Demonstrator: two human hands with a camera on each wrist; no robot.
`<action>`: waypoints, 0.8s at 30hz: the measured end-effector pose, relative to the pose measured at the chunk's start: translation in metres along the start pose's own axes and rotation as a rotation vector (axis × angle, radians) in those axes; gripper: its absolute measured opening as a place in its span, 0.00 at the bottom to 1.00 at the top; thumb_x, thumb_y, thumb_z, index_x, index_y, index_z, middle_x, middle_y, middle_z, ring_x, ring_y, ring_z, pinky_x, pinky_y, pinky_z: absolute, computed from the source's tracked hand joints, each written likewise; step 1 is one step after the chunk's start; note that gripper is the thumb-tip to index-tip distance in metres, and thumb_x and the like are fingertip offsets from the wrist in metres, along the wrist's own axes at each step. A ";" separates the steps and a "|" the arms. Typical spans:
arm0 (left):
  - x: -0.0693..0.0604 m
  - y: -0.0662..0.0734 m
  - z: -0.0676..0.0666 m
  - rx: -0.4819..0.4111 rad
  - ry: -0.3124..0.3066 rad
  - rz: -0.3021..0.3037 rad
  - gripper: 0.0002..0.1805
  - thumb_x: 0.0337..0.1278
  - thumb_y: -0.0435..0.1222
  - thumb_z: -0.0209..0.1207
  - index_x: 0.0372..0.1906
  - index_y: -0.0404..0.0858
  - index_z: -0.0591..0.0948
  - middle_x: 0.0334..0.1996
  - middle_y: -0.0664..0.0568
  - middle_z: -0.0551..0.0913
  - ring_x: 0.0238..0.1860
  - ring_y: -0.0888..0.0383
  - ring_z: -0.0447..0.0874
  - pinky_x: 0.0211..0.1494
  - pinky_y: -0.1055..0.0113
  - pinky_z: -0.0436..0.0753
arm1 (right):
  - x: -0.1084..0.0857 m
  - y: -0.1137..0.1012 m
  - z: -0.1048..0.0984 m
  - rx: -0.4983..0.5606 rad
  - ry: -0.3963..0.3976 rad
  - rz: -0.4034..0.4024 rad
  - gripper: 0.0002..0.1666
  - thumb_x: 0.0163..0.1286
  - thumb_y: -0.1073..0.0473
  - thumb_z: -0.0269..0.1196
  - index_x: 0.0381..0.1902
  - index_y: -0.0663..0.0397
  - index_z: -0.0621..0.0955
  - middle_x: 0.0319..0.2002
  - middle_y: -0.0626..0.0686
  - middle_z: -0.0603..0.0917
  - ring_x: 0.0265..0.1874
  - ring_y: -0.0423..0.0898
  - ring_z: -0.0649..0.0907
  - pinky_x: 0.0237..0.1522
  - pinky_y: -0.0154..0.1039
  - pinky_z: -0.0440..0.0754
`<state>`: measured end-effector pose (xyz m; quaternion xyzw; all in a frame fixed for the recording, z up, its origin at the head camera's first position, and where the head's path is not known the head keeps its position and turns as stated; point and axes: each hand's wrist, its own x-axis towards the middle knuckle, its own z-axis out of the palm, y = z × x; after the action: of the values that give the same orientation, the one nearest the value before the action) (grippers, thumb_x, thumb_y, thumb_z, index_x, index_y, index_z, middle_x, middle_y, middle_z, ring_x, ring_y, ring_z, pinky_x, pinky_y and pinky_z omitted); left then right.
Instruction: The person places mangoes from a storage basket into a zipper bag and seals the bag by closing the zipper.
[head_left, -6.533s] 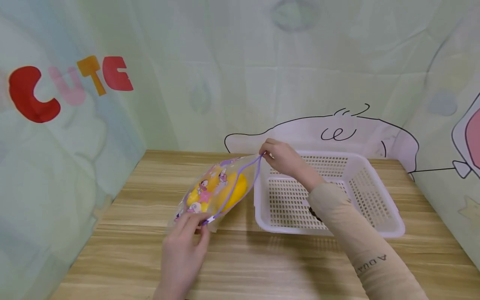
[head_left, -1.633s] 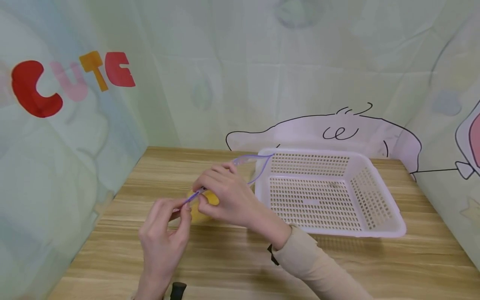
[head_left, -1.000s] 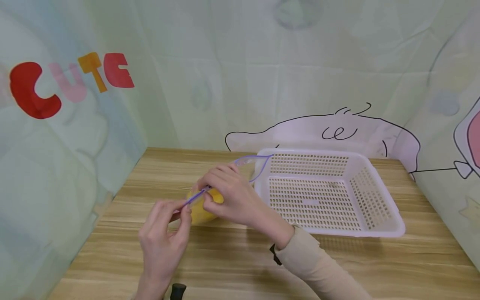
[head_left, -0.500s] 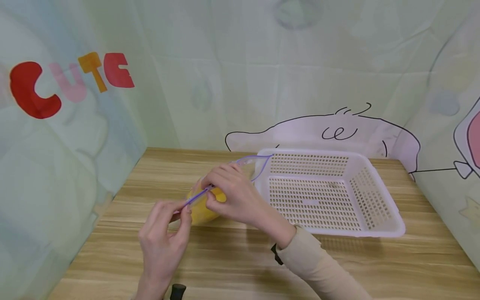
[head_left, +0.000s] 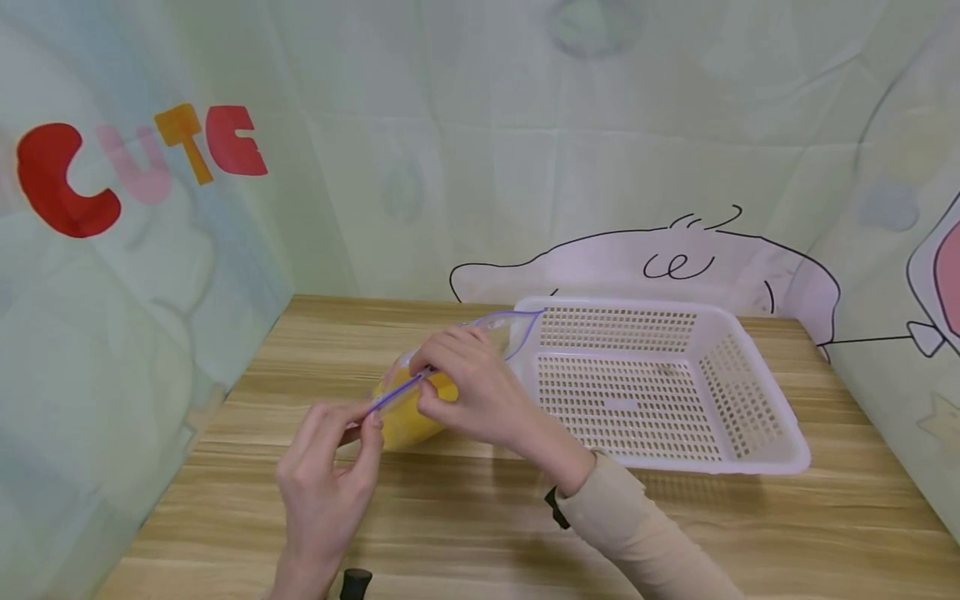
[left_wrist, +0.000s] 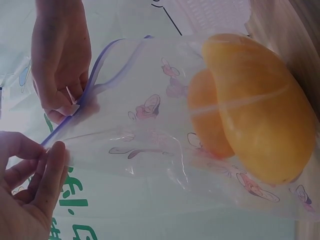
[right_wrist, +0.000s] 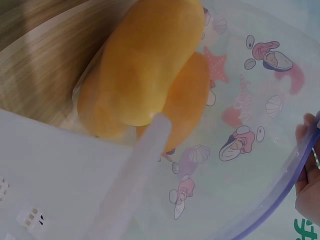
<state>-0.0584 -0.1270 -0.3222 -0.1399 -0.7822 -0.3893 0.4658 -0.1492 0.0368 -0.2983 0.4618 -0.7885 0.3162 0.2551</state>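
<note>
A clear zip bag (left_wrist: 150,150) with a purple zip and printed cartoon figures holds several yellow mangoes (left_wrist: 265,110). My left hand (head_left: 326,479) pinches the near end of the zip between thumb and fingers. A little farther along, my right hand (head_left: 476,387) pinches the zip at its small white slider (left_wrist: 75,108). Between the hands the zip runs straight and its edges lie together. Past the right hand the bag mouth gapes, and its far corner reaches the basket rim. In the right wrist view the mangoes (right_wrist: 155,60) lie low in the bag.
A white perforated plastic basket (head_left: 528,417) stands right of the bag on the wood-grain table (head_left: 450,542). Printed cloth walls (head_left: 375,167) enclose the back and sides. A black handle-like piece (head_left: 356,583) shows beside the left wrist.
From gripping the bag's far corner, my right hand came to the zip near my left hand, then slid slowly right and away along it. The joined stretch between the hands has lengthened.
</note>
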 end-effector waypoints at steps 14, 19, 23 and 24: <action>-0.001 0.000 -0.001 0.010 -0.003 -0.004 0.06 0.48 0.23 0.60 0.32 0.27 0.84 0.26 0.43 0.80 0.37 0.77 0.77 0.41 0.87 0.79 | -0.002 0.003 -0.001 0.005 -0.008 0.038 0.08 0.54 0.63 0.60 0.34 0.49 0.79 0.35 0.44 0.84 0.42 0.41 0.78 0.50 0.38 0.71; -0.001 0.000 -0.001 0.015 -0.007 -0.005 0.05 0.48 0.23 0.60 0.32 0.28 0.84 0.26 0.44 0.80 0.38 0.78 0.77 0.41 0.87 0.79 | -0.002 0.004 -0.002 0.004 -0.003 0.038 0.08 0.54 0.63 0.60 0.34 0.50 0.79 0.35 0.44 0.84 0.43 0.41 0.79 0.49 0.37 0.71; -0.001 0.000 -0.001 0.010 -0.004 -0.002 0.06 0.48 0.23 0.60 0.32 0.27 0.84 0.26 0.43 0.80 0.38 0.77 0.77 0.42 0.87 0.79 | -0.003 0.007 -0.002 0.009 0.007 0.032 0.08 0.54 0.63 0.60 0.34 0.51 0.79 0.35 0.45 0.84 0.41 0.41 0.79 0.47 0.37 0.71; -0.001 0.000 -0.001 0.008 -0.004 -0.001 0.06 0.48 0.23 0.60 0.32 0.27 0.84 0.26 0.43 0.80 0.38 0.77 0.77 0.42 0.87 0.79 | -0.003 0.007 -0.002 0.010 0.008 0.033 0.08 0.54 0.64 0.60 0.34 0.51 0.79 0.35 0.45 0.84 0.41 0.41 0.79 0.47 0.37 0.71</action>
<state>-0.0575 -0.1271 -0.3225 -0.1385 -0.7847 -0.3863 0.4647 -0.1540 0.0425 -0.3012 0.4488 -0.7933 0.3263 0.2506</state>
